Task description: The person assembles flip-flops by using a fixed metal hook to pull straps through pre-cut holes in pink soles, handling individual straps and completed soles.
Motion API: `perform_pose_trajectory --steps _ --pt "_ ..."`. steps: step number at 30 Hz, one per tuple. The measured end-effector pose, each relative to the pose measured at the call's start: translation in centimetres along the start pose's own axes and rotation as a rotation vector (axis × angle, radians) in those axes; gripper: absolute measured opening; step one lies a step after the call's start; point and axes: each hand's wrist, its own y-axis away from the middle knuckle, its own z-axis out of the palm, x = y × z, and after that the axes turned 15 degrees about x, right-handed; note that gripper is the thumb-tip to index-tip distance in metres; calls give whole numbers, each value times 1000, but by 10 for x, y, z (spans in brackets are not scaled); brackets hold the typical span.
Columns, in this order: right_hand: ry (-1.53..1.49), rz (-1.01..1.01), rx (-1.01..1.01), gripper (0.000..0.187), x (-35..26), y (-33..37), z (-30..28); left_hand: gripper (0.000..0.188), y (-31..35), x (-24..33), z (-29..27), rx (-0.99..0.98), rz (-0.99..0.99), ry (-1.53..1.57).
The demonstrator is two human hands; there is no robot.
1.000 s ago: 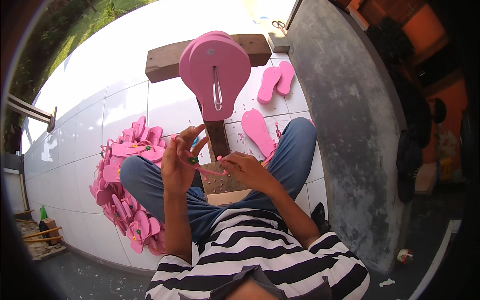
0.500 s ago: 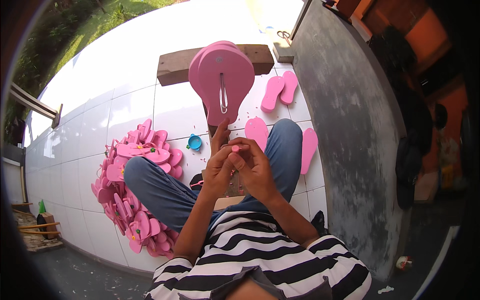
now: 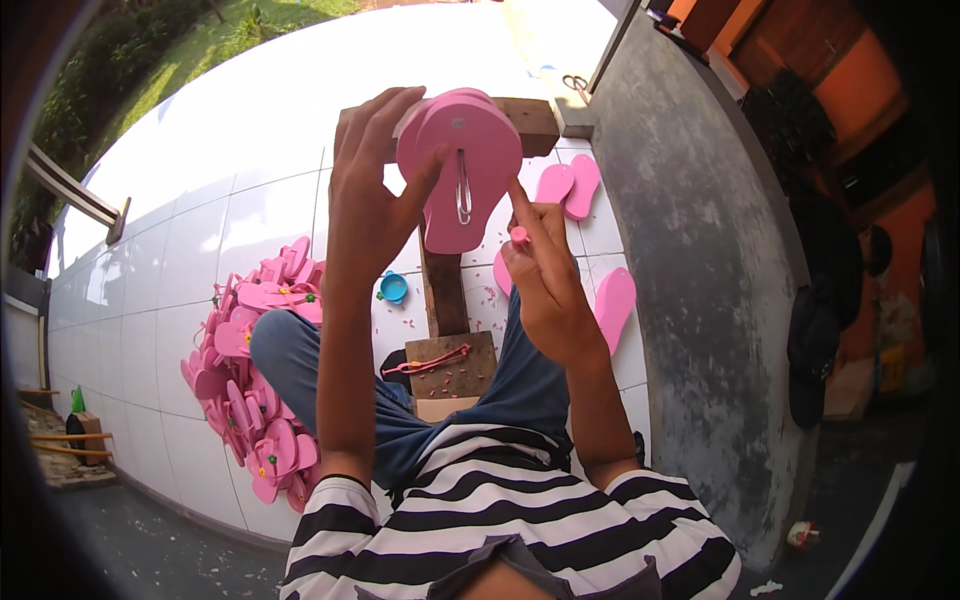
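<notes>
A stack of pink flip-flop soles (image 3: 470,125) sits tilted up against a wooden crossbeam (image 3: 535,122), with a long metal wire loop (image 3: 463,195) standing out of the top sole's face. My left hand (image 3: 370,185) grips the left edge, thumb on the face and fingers toward the far rim. By the right edge, my right hand (image 3: 550,290) is closed round a small tool, of which only a round pink end (image 3: 519,235) shows. Its index finger points up and touches the sole's edge. Below, a pink flip-flop strap (image 3: 435,361) lies on a wooden block (image 3: 470,378).
A big heap of pink flip-flops (image 3: 255,390) lies left of my knee. A small blue cup (image 3: 394,289) stands near the wooden post (image 3: 444,300). Loose pink soles (image 3: 615,300) lie at right, beside a grey wall (image 3: 690,260). Scissors (image 3: 575,84) rest on a far ledge.
My hands were together above my lap. They have parted and moved forward; the left has taken hold of the soles, and the right has come to their right edge with the pink-ended tool.
</notes>
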Motion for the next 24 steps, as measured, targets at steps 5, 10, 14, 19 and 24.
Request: perform_pose_trajectory --steps 5,10,14,19,24 --pt "140 -6 -111 49 -12 1 -9 32 11 30 -16 -37 20 43" --pt "312 -27 -330 67 -27 14 -13 27 61 78 -43 -247 -400 242" --pt "281 -94 -224 52 -25 20 -3 20 79 68 -43 -195 -493 240" --pt "159 -131 37 24 -20 23 4 17 71 53 -42 -203 -650 285" --pt "5 41 206 14 -7 9 9 25 37 13 -29 -25 -464 190"
